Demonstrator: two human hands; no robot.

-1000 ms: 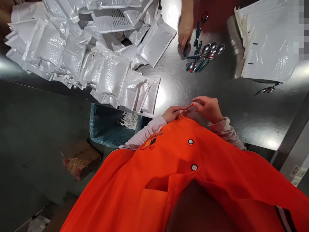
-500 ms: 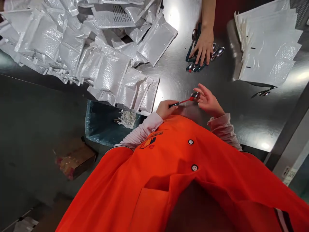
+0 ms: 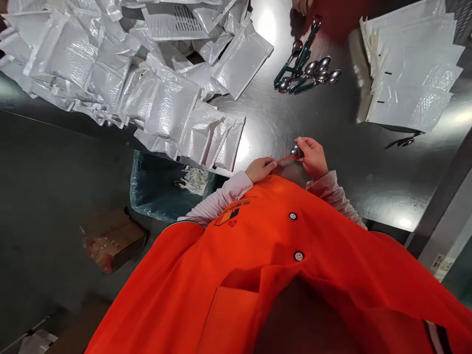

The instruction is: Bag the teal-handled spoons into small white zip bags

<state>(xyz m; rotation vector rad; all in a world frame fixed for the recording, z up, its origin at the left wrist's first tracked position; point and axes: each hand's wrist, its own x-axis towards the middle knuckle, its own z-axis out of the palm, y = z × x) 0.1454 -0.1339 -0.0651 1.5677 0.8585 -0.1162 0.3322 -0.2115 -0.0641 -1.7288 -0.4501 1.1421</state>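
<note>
Holds one spoon (image 3: 295, 150) between two hands, just over the near edge of the metal bench (image 3: 379, 172), with its neck showing red in the gap. Pinches the handle end in the left grip (image 3: 260, 169), thumb and fingers pressed together over it. Pinches the bowl end in the right grip (image 3: 313, 158), coming in from the right; cannot tell exactly which fingers touch the metal. Wears an orange apron (image 3: 258, 246) on the near side, just behind the left grip.

Farther off on the bench, has a loose heap of spoons (image 3: 311, 68), dark green handles crossed, several bowls turned right. At the far edge, shows part of another person's hand (image 3: 302, 6), near the heap. To the left, has a broad pile of white packets (image 3: 173, 108), reaching the near edge; to the far right, a fanned stack of white mailers (image 3: 413, 78). Just nearer than the stack, shows slim utensils (image 3: 407, 142), too small to count. At near left, below the bench, has a lined bin (image 3: 151, 196) with pale scraps (image 3: 195, 180) inside, and a carton (image 3: 118, 241) on the floor.
</note>
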